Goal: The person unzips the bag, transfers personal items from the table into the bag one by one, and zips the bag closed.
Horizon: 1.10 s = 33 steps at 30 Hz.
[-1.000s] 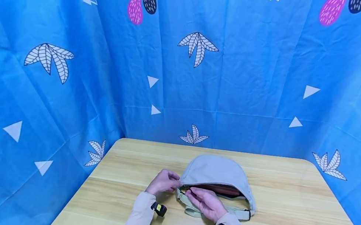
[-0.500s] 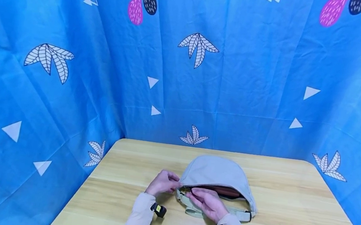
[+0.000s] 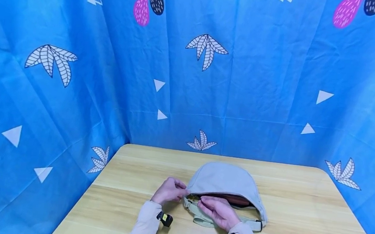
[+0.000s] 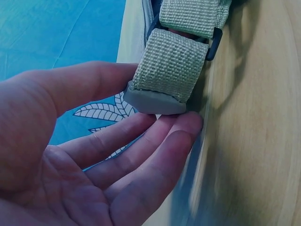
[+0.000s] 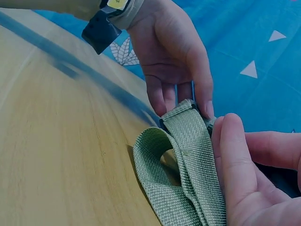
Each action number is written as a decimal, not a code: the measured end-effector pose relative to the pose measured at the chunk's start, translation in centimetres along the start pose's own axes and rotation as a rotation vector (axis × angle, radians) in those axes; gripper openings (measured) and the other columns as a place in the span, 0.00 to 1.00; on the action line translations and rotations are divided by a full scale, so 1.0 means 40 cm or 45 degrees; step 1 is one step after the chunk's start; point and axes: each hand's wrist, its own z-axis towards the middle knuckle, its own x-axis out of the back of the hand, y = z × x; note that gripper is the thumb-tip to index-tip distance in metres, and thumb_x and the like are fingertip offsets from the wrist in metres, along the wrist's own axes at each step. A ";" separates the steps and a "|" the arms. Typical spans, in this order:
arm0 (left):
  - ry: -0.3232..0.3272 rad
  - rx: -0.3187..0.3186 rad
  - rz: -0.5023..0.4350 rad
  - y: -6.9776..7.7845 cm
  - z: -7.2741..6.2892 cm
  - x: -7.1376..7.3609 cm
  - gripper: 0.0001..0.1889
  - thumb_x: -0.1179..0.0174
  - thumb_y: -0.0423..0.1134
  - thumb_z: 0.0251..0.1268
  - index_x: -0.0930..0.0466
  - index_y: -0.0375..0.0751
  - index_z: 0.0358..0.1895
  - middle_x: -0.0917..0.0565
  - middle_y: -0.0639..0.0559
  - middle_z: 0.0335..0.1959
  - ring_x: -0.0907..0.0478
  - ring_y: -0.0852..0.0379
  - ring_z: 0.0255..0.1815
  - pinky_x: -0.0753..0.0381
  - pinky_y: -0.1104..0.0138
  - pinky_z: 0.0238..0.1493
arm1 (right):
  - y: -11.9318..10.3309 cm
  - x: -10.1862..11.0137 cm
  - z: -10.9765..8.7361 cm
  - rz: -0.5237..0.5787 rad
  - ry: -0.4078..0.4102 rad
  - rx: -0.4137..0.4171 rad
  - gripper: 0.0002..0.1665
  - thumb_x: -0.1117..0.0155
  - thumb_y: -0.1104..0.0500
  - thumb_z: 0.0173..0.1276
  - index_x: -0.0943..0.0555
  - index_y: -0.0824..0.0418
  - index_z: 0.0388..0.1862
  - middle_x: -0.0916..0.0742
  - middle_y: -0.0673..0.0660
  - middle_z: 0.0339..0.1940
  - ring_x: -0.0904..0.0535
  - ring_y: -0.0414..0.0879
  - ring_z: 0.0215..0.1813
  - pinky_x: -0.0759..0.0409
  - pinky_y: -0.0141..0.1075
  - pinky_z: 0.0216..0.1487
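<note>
A pale grey waist bag point(image 3: 224, 179) lies on the table with its zip opening facing me, reddish-brown lining point(image 3: 237, 200) showing inside. My left hand point(image 3: 169, 190) grips the bag's left corner, thumb and fingers around the grey end tab point(image 4: 157, 102) where the green webbing strap point(image 4: 171, 61) joins. Just right of that corner, my right hand point(image 3: 220, 212) has its thumb and fingertips pinched together at the zip edge; the zipper pull is hidden behind them. In the right wrist view a strap loop point(image 5: 197, 155) stands beside the right fingers.
The strap runs along the bag's near side to a black buckle point(image 3: 258, 225) on the right. The light wooden table point(image 3: 304, 215) is backed by a blue patterned curtain point(image 3: 261, 83). Black wrist cameras sit on both sleeves.
My right hand has slid slightly to the right along the zip opening. The left hand keeps its hold on the corner, and the bag stays almost in place.
</note>
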 end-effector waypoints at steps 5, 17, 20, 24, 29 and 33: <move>0.013 0.009 0.002 0.004 -0.001 0.002 0.18 0.26 0.37 0.59 0.15 0.29 0.49 0.12 0.42 0.38 0.14 0.54 0.30 0.09 0.63 0.37 | -0.007 -0.001 -0.003 0.000 -0.017 0.009 0.14 0.47 0.75 0.75 0.19 0.75 0.55 0.10 0.60 0.46 0.11 0.46 0.52 0.14 0.31 0.61; 0.090 -0.002 0.034 0.007 0.003 -0.001 0.13 0.24 0.37 0.56 0.11 0.32 0.41 0.11 0.45 0.33 0.14 0.56 0.27 0.10 0.67 0.32 | -0.010 -0.010 -0.004 -0.024 0.082 0.013 0.13 0.42 0.76 0.72 0.18 0.76 0.53 0.08 0.58 0.41 0.10 0.45 0.46 0.13 0.31 0.57; 0.099 -0.013 0.041 0.006 0.005 -0.002 0.11 0.24 0.36 0.55 0.11 0.33 0.38 0.11 0.45 0.32 0.14 0.56 0.26 0.10 0.66 0.32 | -0.011 -0.010 -0.003 -0.012 0.100 0.030 0.12 0.41 0.76 0.71 0.16 0.74 0.50 0.08 0.58 0.40 0.10 0.45 0.45 0.12 0.32 0.56; 0.108 -0.018 0.075 0.006 0.005 -0.003 0.09 0.24 0.36 0.55 0.10 0.34 0.36 0.11 0.47 0.29 0.15 0.58 0.24 0.10 0.65 0.31 | -0.013 -0.005 -0.005 0.000 0.090 0.040 0.11 0.42 0.75 0.72 0.15 0.72 0.48 0.08 0.58 0.41 0.10 0.45 0.46 0.13 0.32 0.57; 0.112 -0.007 0.123 0.008 0.000 -0.003 0.08 0.25 0.36 0.56 0.10 0.35 0.36 0.12 0.48 0.28 0.17 0.59 0.23 0.11 0.64 0.32 | -0.014 -0.002 -0.006 0.003 0.100 0.036 0.11 0.41 0.75 0.72 0.15 0.72 0.48 0.08 0.58 0.40 0.10 0.45 0.46 0.12 0.31 0.57; 0.105 0.005 0.139 0.009 -0.001 -0.002 0.07 0.25 0.34 0.57 0.10 0.35 0.36 0.11 0.48 0.28 0.16 0.58 0.23 0.10 0.64 0.32 | -0.018 0.001 -0.009 0.004 0.106 0.039 0.11 0.41 0.75 0.72 0.16 0.74 0.49 0.08 0.58 0.40 0.10 0.46 0.45 0.12 0.32 0.56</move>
